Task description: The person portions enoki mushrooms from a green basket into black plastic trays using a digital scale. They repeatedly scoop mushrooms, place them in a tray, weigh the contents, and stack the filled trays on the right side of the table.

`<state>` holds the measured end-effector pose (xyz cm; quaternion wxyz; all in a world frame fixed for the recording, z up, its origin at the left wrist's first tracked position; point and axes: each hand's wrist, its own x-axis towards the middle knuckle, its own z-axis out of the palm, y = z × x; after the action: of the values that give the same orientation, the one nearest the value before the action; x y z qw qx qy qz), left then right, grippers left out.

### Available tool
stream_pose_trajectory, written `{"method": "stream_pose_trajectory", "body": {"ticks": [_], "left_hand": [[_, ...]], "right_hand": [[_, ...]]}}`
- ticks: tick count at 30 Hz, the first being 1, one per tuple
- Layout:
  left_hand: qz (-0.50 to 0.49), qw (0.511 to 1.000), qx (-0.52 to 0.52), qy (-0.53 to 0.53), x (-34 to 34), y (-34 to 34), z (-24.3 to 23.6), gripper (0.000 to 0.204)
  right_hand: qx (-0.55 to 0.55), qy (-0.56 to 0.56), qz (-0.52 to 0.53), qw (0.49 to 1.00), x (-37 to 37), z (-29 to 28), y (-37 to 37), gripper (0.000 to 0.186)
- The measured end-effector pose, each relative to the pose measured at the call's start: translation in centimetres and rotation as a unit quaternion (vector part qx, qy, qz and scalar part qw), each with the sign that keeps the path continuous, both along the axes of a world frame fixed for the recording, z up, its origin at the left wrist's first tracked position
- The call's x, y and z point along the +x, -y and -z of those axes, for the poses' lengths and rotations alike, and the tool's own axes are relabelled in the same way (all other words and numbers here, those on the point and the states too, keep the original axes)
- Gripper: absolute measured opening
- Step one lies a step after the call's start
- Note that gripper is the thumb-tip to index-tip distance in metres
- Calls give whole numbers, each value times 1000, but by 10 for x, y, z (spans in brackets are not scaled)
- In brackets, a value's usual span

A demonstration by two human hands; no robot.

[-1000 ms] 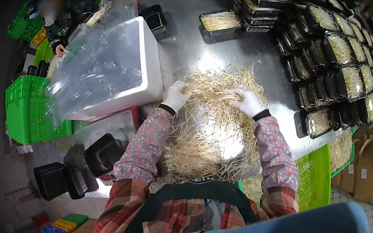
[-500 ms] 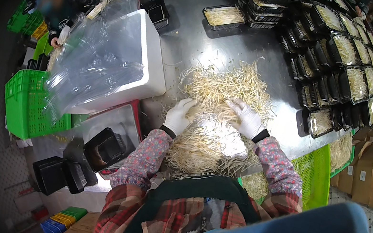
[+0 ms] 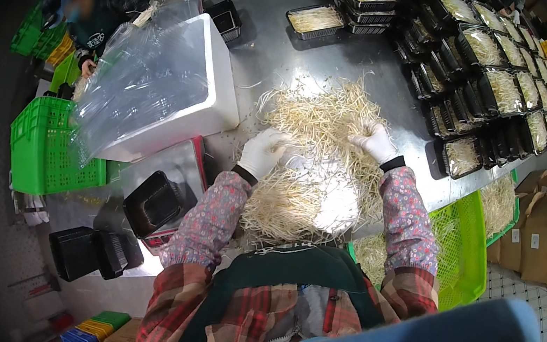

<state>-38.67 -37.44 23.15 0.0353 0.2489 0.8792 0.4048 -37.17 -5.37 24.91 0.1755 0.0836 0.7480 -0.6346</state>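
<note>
A loose heap of pale bean sprouts [image 3: 320, 118] lies on the metal table in front of me, with a second bunch nearer my apron. My left hand [image 3: 263, 152], in a white glove, is at the left edge of the heap, its fingers curled in on some sprouts. On the right side, my gloved right hand [image 3: 375, 144] pinches sprouts between thumb and fingers; strands hang below it. Between the hands, a bright white patch [image 3: 339, 205] shows among scattered strands.
A white foam box [image 3: 219, 85] covered with clear plastic film stands left. Black trays [image 3: 154, 204] lie nearer me. Stacked packs of sprouts [image 3: 463, 157] fill the far right. Green baskets [image 3: 465, 263] flank the table. Another person [image 3: 101, 25] works at the far left.
My right hand has moved right and slightly away from me, and its fingers have closed on sprouts. My left hand has shifted only a little. The whole view has shifted slightly.
</note>
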Motion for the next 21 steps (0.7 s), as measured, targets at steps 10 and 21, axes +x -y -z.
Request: {"method": "stream_pose_trajectory", "body": {"ticks": [10, 21], "left_hand": [[-17, 1000, 19, 0, 47, 7, -7, 66], [-243, 924, 203, 213, 199, 81, 33, 54]], "right_hand": [[-36, -153, -105, 982, 1, 12, 64, 73], [251, -184, -2, 950, 8, 58, 39, 55]]}}
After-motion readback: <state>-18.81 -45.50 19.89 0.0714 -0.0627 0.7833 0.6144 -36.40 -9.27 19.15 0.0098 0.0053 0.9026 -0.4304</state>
